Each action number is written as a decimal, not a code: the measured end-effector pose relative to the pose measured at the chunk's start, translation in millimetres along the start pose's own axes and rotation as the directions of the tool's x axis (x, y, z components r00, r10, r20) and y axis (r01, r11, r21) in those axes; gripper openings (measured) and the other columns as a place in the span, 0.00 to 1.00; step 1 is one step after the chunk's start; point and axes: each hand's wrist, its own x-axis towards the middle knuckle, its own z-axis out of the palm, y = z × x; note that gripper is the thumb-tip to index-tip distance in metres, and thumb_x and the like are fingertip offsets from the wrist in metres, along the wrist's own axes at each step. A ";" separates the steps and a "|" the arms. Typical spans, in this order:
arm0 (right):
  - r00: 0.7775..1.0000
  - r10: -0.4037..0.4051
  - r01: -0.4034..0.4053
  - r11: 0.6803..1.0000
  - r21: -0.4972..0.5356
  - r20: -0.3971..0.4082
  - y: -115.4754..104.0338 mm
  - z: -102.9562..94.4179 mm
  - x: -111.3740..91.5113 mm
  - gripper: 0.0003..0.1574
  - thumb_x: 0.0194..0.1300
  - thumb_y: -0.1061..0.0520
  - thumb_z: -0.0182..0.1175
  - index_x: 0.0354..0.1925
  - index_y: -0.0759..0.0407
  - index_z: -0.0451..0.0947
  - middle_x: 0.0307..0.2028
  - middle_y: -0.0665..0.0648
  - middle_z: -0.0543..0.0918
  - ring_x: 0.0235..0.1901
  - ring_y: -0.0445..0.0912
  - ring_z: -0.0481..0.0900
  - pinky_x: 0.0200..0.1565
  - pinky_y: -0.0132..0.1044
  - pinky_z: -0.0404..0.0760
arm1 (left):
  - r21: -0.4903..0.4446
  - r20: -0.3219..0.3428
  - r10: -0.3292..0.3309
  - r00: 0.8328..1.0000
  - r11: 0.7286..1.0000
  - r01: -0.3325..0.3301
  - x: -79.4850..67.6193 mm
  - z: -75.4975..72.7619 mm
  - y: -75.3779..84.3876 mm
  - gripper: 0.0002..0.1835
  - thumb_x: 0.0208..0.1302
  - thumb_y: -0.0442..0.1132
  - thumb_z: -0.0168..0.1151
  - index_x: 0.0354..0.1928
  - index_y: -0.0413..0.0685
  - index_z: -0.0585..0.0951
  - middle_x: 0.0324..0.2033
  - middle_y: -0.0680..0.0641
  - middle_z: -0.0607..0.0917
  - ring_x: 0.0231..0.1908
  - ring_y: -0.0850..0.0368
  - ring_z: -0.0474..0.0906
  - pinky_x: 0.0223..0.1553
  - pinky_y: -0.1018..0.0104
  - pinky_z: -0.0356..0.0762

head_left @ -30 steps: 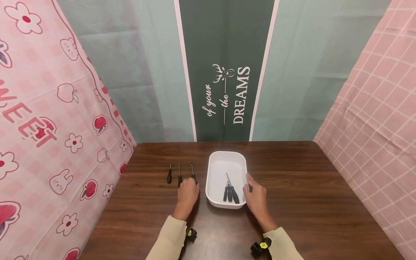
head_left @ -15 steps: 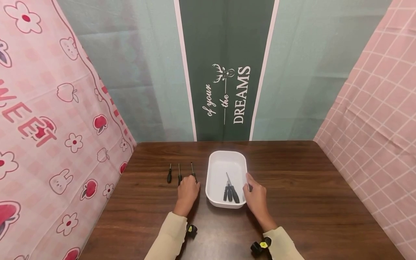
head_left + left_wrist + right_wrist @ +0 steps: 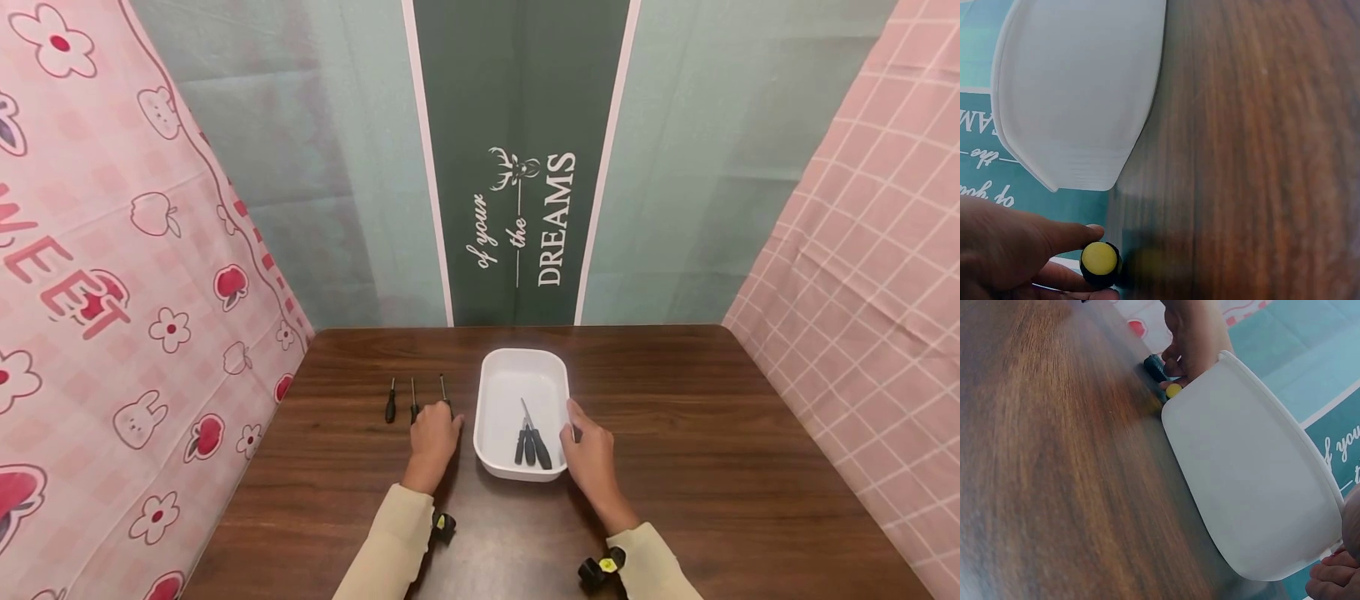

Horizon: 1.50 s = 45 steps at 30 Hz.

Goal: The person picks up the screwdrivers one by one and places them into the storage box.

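My left hand [image 3: 435,440] pinches the dark handle of a screwdriver [image 3: 1099,259], whose yellow butt end shows between thumb and fingers in the left wrist view. Its shaft points to the table's far side. To its left lie two more black-handled screwdrivers, the middle one [image 3: 414,408] close to my knuckles and the outer one [image 3: 391,407] apart. My right hand [image 3: 591,450] grips the right wall of a white rectangular tub [image 3: 522,475], thumb at the rim. Inside the tub, several black-handled tools [image 3: 542,450] lie fanned together, handles toward me.
The brown wood-grain table [image 3: 697,433] carries all of this. A green wall cloth [image 3: 525,100] with white lettering hangs behind the far edge. Pink cloths stand along the left [image 3: 150,333] and right [image 3: 862,292] sides.
My left hand has edged slightly forward, toward the far side of the table. The right hand and the tub stay where they were.
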 end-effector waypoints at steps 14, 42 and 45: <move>1.000 0.009 -0.009 1.000 0.000 0.017 -1.4 -0.3 0.6 0.25 0.61 0.72 0.62 0.57 0.74 0.78 0.56 0.69 0.81 0.57 0.61 0.80 0.58 0.54 0.75 | 0.018 -0.009 -0.002 1.000 1.000 0.002 8.4 3.3 -1.7 0.16 0.61 0.43 0.74 0.33 0.34 0.84 0.29 0.35 0.86 0.31 0.38 0.85 0.27 0.47 0.80; 0.999 0.036 -0.036 0.999 0.002 0.031 1.1 0.1 0.1 0.25 0.62 0.71 0.61 0.58 0.74 0.77 0.57 0.68 0.80 0.58 0.61 0.79 0.58 0.54 0.74 | 0.001 0.016 -0.014 1.000 1.000 0.014 10.8 1.1 -2.4 0.11 0.58 0.37 0.70 0.30 0.35 0.80 0.26 0.35 0.84 0.29 0.39 0.84 0.24 0.48 0.78; 0.999 0.037 -0.037 0.999 0.002 0.032 0.7 0.2 0.6 0.25 0.62 0.71 0.61 0.58 0.73 0.77 0.57 0.68 0.80 0.58 0.61 0.79 0.58 0.54 0.74 | 0.002 0.005 -0.009 1.000 1.000 0.009 12.1 2.9 -4.2 0.12 0.59 0.38 0.70 0.30 0.35 0.80 0.26 0.35 0.84 0.29 0.39 0.84 0.24 0.48 0.78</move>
